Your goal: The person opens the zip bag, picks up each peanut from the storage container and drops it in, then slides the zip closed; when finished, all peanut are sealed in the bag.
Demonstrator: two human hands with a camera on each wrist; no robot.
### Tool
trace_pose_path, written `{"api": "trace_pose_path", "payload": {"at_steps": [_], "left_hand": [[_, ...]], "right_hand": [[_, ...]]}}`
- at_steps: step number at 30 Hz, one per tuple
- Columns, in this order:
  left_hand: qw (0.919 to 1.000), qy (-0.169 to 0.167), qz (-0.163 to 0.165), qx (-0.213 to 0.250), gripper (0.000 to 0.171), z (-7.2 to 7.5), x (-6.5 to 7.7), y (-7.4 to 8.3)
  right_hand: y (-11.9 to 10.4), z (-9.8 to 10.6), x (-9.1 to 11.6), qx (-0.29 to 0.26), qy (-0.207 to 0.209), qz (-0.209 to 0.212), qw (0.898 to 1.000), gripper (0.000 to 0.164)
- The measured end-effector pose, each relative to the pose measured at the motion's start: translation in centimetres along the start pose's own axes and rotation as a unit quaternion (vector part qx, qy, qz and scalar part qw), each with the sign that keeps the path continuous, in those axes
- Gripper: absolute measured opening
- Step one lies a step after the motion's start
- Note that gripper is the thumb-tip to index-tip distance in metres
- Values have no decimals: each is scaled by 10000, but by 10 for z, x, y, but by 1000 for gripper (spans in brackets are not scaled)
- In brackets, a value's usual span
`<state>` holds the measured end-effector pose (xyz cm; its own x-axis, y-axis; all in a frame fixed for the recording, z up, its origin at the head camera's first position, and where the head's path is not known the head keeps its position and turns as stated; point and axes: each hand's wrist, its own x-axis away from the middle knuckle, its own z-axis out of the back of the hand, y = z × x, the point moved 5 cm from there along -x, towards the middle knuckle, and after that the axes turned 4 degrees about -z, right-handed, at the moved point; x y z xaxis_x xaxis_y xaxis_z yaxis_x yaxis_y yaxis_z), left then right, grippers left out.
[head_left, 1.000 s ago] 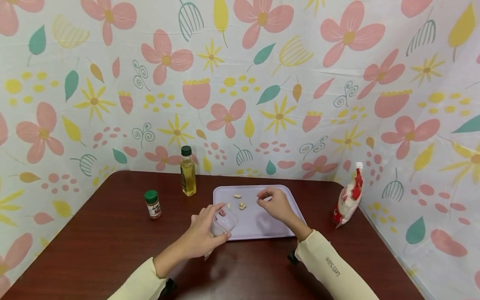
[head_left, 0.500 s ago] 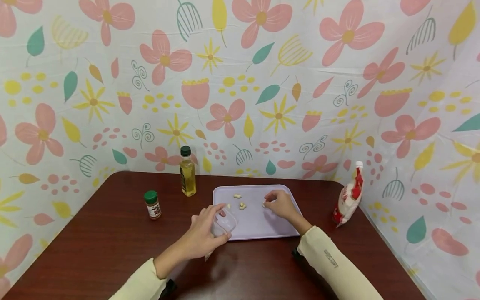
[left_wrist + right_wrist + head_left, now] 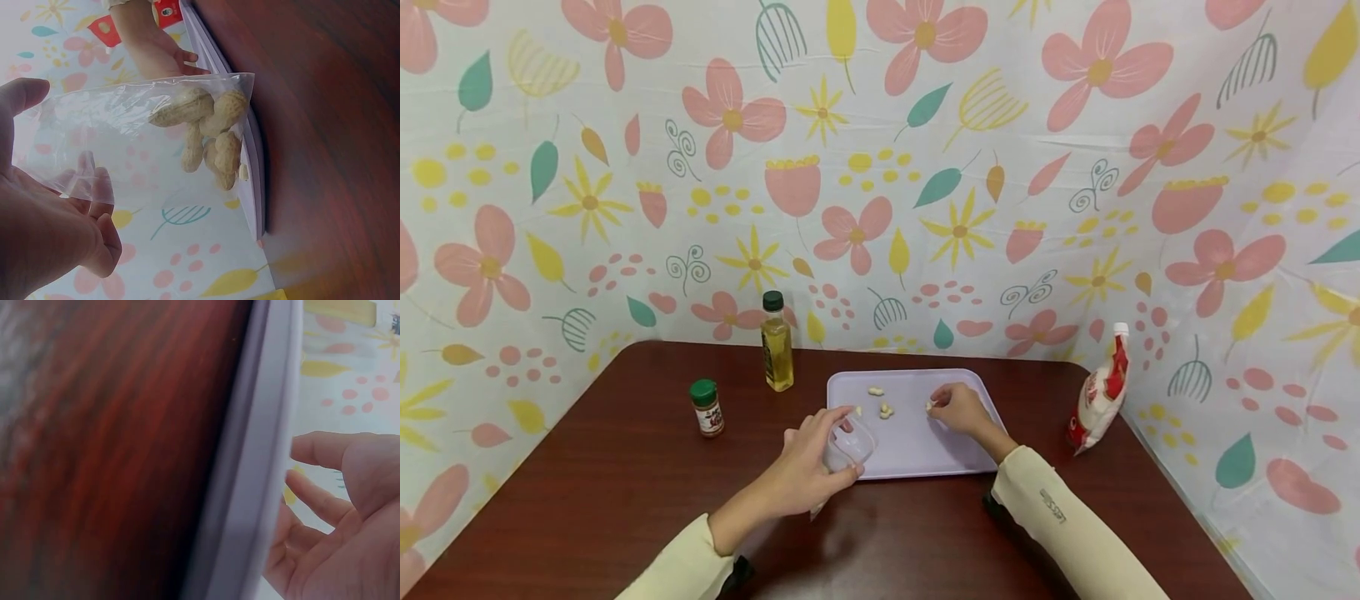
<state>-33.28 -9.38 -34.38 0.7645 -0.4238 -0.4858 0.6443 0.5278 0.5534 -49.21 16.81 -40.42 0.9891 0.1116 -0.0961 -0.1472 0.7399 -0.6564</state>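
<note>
My left hand [image 3: 811,467] grips a clear plastic bag [image 3: 119,125] near its mouth, over the tray's front left corner. Several unshelled peanuts [image 3: 187,107] lie at the bag's far end. Above the right part of the lilac tray [image 3: 902,454], my right hand [image 3: 961,408] pinches a small pale peanut [image 3: 929,406] between thumb and fingertips. In the right wrist view the tray's rim hides those fingertips. More peanuts [image 3: 886,411] sit on the tray's left half, with a single peanut [image 3: 876,391] just behind them.
A bottle of yellow oil [image 3: 777,346] stands behind the tray's left side. Left of it is a green-capped spice jar [image 3: 707,408]. A red and white pouch [image 3: 1099,392] with a white cap stands right of the tray on the dark wooden table [image 3: 625,500]. Floral cloth hangs behind.
My right hand has moved slightly right and down toward the tray, and its fingertips have come together on a peanut. My left hand and the bag have stayed in place.
</note>
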Motion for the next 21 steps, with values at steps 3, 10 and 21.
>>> {"api": "trace_pose_path", "payload": {"at_steps": [3,10,21], "left_hand": [[10000,4,-3,-16,72,-1,0,0],[10000,-18,12,-9,73,-1,0,0],[10000,0,26,-69,72,-2,1,-3]], "right_hand": [[0,-1,-2,109,-61,-70,9999,17],[-1,-3,-5,289,-166,-85,9994,17],[-3,-5,-6,404,-314,-251,9984,14]]}}
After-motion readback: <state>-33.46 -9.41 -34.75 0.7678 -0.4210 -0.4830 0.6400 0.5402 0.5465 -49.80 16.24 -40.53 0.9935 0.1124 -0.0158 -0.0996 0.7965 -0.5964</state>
